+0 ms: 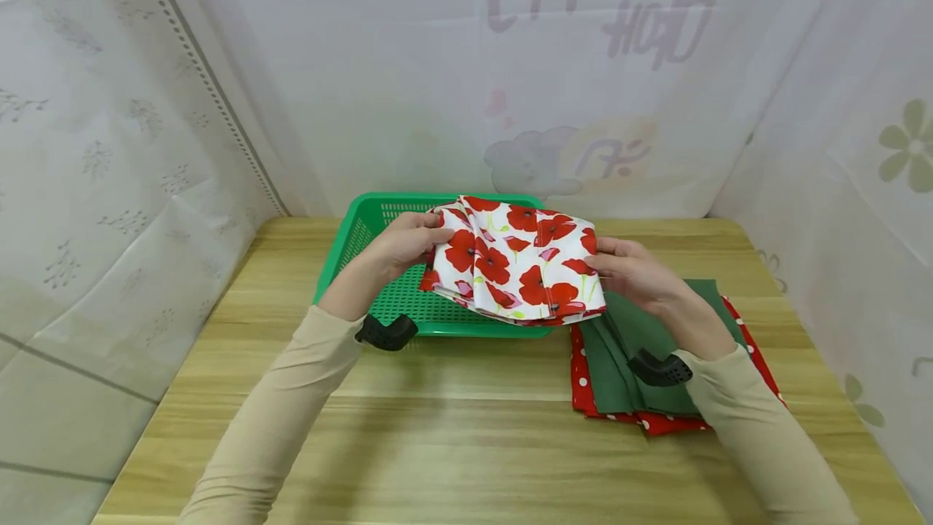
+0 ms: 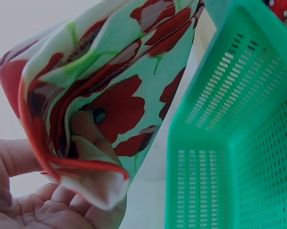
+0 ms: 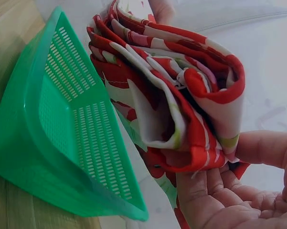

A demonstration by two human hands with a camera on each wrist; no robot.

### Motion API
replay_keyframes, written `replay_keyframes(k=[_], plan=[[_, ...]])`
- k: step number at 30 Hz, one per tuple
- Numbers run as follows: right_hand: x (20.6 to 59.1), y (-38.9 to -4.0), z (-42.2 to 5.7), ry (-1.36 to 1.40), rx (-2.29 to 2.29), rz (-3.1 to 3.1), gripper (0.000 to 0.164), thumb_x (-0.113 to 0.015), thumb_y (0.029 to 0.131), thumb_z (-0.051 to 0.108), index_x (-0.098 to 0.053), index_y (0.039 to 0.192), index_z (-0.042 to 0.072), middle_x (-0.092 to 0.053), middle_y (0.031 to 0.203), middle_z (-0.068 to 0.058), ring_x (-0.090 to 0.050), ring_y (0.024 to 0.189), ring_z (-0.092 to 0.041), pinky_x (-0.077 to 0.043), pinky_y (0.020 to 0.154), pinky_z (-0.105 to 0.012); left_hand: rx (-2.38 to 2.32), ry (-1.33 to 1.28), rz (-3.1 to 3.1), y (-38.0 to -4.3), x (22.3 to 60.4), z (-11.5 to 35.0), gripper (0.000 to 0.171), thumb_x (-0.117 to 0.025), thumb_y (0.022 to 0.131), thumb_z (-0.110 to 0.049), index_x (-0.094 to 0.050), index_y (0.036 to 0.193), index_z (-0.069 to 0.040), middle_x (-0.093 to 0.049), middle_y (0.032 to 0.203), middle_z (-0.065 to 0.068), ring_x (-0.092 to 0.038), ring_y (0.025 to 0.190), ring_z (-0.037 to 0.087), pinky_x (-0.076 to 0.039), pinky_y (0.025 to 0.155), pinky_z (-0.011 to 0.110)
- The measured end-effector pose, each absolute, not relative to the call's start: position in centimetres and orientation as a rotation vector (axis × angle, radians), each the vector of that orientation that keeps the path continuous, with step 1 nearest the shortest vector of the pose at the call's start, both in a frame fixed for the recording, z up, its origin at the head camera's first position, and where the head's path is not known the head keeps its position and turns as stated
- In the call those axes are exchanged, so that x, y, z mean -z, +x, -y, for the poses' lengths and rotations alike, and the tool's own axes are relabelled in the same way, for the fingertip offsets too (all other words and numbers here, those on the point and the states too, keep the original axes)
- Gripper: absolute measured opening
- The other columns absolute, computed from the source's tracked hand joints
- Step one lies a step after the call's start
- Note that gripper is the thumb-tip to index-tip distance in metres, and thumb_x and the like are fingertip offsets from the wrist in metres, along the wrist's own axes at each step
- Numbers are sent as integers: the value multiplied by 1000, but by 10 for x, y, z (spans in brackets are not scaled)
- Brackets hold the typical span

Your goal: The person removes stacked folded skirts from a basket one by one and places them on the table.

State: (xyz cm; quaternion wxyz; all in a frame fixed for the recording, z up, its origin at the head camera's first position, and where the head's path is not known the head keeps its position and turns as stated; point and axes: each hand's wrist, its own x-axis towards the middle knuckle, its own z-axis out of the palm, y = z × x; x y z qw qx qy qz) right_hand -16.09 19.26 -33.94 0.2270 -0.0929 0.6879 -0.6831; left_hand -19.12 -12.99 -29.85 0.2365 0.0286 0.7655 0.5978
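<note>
A folded white cloth with red poppies (image 1: pixel 510 262) is held up by both hands over the green plastic basket (image 1: pixel 445 329). My left hand (image 1: pixel 402 245) grips its left edge, thumb on top; the left wrist view shows the fingers (image 2: pixel 88 126) tucked among the layers. At the opposite edge, my right hand (image 1: pixel 641 272) pinches the cloth between thumb and fingers. Several folded layers of the cloth (image 3: pixel 181 95) show end-on in the right wrist view. The basket's perforated floor is partly hidden beneath the cloth.
To the right of the basket, a folded dark green cloth (image 1: pixel 656 330) lies on a red cloth with white dots (image 1: pixel 581 379), under my right forearm. The wooden table (image 1: pixel 466 444) meets pale printed curtains (image 1: pixel 364 87) at the back and sides.
</note>
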Motion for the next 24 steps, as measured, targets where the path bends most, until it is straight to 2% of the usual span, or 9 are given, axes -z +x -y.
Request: replay_keyframes(k=[4, 11, 18, 24], plan=[[338, -154, -206, -238, 1899, -1906, 37, -46, 97, 8, -38, 129, -9, -62, 104, 5, -62, 92, -10, -51, 81, -25, -1645, 104, -2097, -188, 298, 118, 39, -47, 98, -13, -44, 132, 6, -54, 123, 19, -59, 89, 16, -52, 80, 28], [339, -143, -228, -228, 1935, -1901, 17, -49, 96, 7, -56, 111, 11, -65, 101, 3, -63, 87, -12, -53, 76, -25, -1649, 100, -2103, -179, 302, 96, 38, -49, 97, -13, -47, 131, 5, -55, 123, 19, -60, 94, 22, -53, 80, 29], [342, -133, -251, -246, 1973, -1909, 23, -46, 97, 6, -62, 108, 19, -65, 101, 3, -63, 86, -12, -52, 75, -25, -1697, 109, -2094, -172, 307, 72, 39, -51, 97, -13, -48, 131, 4, -57, 121, 17, -60, 98, 24, -52, 82, 31], [345, -125, -276, -231, 2007, -1900, 28, -43, 98, 5, -64, 109, 21, -65, 104, 4, -63, 89, -11, -52, 75, -25, -1720, 163, -2069, -166, 310, 52, 39, -51, 96, -12, -48, 132, 4, -58, 121, 18, -60, 98, 25, -52, 84, 33]])
